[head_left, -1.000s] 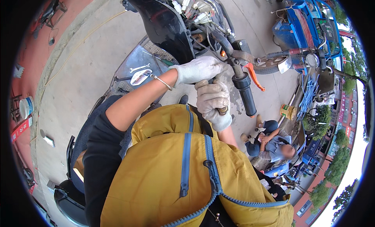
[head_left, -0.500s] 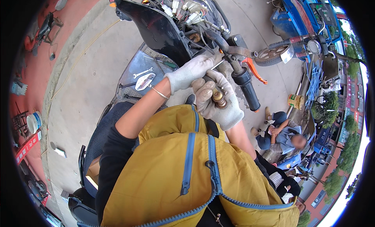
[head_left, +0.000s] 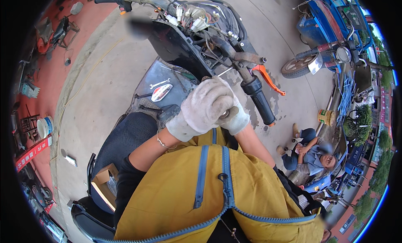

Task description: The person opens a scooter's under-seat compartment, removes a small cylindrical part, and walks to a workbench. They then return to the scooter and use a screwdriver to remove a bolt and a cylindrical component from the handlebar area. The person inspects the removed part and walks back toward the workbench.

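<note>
Both my hands wear whitish knit gloves and meet in front of the handlebar of a partly stripped scooter. My left hand is closed, its curled fingers lying over the right hand; what they grip is hidden. Beneath it, my right hand is closed too, around a brass-coloured metal cylinder of which only a small end shows. A thin metal rod sticks out just beyond the gloves. Close by are the scooter's black grip, its orange lever and a dark body panel.
Loose wiring connectors fill the scooter's open front. A wrench and a red-and-white oval piece lie on the footboard. A cardboard box rests on the seat. At right are a seated person, a yellow bucket and a blue three-wheeler.
My left hand has come back from beside the handlebar and closed over my right hand. The brass-coloured cylinder, plainly visible before, is now mostly covered. The view has shifted slightly.
</note>
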Tool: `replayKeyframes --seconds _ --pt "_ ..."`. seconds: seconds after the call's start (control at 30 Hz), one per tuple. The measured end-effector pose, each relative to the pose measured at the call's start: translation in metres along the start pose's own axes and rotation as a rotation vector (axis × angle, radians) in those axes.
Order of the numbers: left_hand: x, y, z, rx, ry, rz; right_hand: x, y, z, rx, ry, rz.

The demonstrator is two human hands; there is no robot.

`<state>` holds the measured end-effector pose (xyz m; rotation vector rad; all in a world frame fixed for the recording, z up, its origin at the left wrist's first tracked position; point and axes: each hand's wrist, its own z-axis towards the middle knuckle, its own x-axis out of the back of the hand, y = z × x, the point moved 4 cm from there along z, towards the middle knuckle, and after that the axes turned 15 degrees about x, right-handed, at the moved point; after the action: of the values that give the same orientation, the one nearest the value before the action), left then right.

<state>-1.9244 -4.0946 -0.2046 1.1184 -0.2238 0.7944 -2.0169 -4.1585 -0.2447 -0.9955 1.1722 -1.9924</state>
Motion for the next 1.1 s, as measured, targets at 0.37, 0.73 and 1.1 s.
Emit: replayKeyframes --seconds 0.37,0.73,1.1 --pt "-0.01 0.014 0.008 0.178 0.499 -0.005 -0.021 0.048 0.038 -0.425 0.38 1.278" --pt "-0.003 0.025 0.023 0.364 0.668 0.064 -0.019 0.049 0.045 0.21 0.087 -0.237" --pt "0.015 -0.013 0.041 0.628 0.805 -0.175 -0.03 0.054 0.058 -0.106 0.426 0.43"
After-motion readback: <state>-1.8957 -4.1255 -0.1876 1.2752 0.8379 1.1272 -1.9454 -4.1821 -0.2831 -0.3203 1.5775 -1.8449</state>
